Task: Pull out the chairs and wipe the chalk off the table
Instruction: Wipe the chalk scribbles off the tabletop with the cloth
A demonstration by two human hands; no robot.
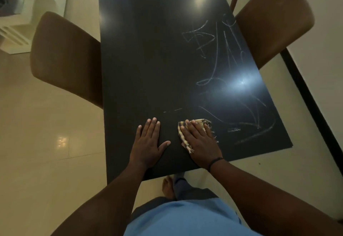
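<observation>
A dark rectangular table [141,59] runs away from me. White chalk scribbles [222,53] cover its right half, and a short chalk dash [174,110] lies near the middle front. My right hand [200,141] presses flat on a striped, fringed cloth [182,137] near the table's front edge. To the left of it, my left hand [148,143] rests flat on the bare tabletop with fingers straight. A brown chair [65,59] stands at the table's left side and another brown chair [274,18] at its right side, both drawn back from the table.
The floor is pale glossy tile [46,133]. A white piece of furniture [27,12] stands at the far left. A dark strip [306,94] runs along the floor on the right beside a wall. My bare foot [168,187] shows below the table's front edge.
</observation>
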